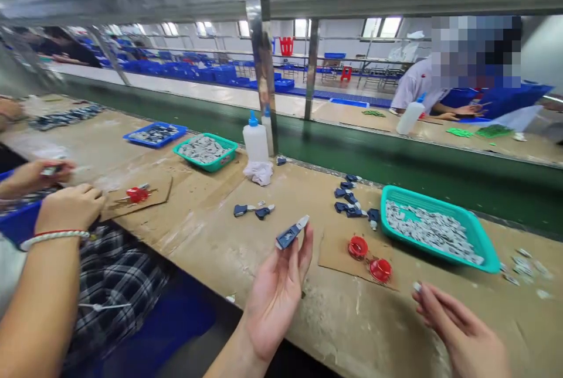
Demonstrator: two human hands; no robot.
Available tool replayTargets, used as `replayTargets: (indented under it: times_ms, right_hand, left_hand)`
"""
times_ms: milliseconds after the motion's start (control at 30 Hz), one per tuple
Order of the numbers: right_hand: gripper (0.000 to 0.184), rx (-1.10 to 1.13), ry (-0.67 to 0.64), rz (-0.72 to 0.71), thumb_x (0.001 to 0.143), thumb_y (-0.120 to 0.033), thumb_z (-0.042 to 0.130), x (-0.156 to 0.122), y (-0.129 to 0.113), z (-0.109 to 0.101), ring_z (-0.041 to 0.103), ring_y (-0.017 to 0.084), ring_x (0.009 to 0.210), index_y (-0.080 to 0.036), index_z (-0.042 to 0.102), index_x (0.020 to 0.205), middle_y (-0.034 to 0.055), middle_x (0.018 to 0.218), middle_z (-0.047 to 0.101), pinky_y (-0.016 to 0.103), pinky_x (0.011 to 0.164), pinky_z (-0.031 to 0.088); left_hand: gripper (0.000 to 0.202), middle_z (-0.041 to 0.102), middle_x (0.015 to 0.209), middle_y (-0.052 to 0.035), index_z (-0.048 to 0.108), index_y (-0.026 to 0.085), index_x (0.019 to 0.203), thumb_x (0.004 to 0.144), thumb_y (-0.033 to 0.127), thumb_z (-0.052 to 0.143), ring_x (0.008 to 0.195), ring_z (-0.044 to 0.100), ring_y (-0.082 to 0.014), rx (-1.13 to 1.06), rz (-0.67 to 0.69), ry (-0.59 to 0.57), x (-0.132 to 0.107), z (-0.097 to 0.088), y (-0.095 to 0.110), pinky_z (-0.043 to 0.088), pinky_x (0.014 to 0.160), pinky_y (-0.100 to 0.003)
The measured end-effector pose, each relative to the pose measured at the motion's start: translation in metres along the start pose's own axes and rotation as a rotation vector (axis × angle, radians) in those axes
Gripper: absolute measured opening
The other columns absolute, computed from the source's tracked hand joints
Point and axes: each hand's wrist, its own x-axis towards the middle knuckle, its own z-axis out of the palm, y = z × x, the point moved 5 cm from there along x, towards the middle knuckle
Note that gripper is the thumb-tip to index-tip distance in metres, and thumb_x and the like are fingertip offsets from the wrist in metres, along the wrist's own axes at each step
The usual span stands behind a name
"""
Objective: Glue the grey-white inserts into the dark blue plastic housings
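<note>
Navy pc (289,236), long axis up/R, L hand (278,293) gripping, R hand (460,326) prob. pinching pale bit (417,287)

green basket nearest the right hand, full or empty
Neither: the basket is partly filled. Small pale pieces cover most of its bottom, while a bare green patch shows toward its left end.

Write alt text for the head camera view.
A person's left hand holds a navy part over a brown workbench; the right hand pinches a small pale piece. Nearby are two red cups and a teal tray of whitish bits.
</note>
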Motion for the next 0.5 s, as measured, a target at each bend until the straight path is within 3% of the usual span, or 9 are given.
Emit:
replayTargets:
  times_ms: [133,267,400,500]
  right_hand:
    - [0.046,0.132,-0.009,-0.086,0.057,-0.048,0.083,0.004,-0.023,0.032,0.067,0.022,0.067,-0.015,0.074,0.087,0.0109,0.080,0.076,0.029,0.056,0.054]
    - [0.042,0.116,-0.042,-0.120,0.061,-0.046,0.081,0.013,-0.021,0.047,0.066,0.020,0.064,-0.013,0.074,0.085,0.0103,0.074,0.075,0.026,0.052,0.050]
    - [0.038,0.132,-0.062,-0.111,0.060,-0.045,0.082,0.017,-0.016,0.051,0.068,0.022,0.067,-0.014,0.074,0.082,0.0093,0.071,0.074,0.027,0.055,0.051]
    - [0.035,0.135,-0.084,-0.103,0.061,-0.043,0.082,0.018,-0.015,0.053,0.068,0.022,0.067,-0.015,0.073,0.080,0.0079,0.069,0.074,0.027,0.058,0.052]
  left_hand:
    - [0.049,0.062,0.127,-0.0172,0.032,0.012,0.147,0.102,0.026,0.021,0.126,0.052,-0.0177,0.043,-0.067,0.023,-0.001,-0.014,-0.001,0.052,0.089,-0.016]
    - [0.047,0.062,0.126,-0.0164,0.043,0.016,0.142,0.102,0.028,0.023,0.123,0.055,-0.0201,0.044,-0.067,0.170,0.000,-0.029,-0.003,0.055,0.085,-0.019]
    - [0.043,0.068,0.113,-0.0144,0.072,0.017,0.108,0.100,0.027,0.031,0.099,0.068,-0.0186,0.102,-0.088,0.270,0.001,-0.037,-0.011,0.059,0.075,-0.024]
    - [0.048,0.069,0.107,-0.0132,0.077,0.019,0.080,0.099,0.025,0.033,0.073,0.067,-0.0118,0.118,-0.137,0.245,0.003,-0.034,-0.019,0.058,0.063,-0.022]
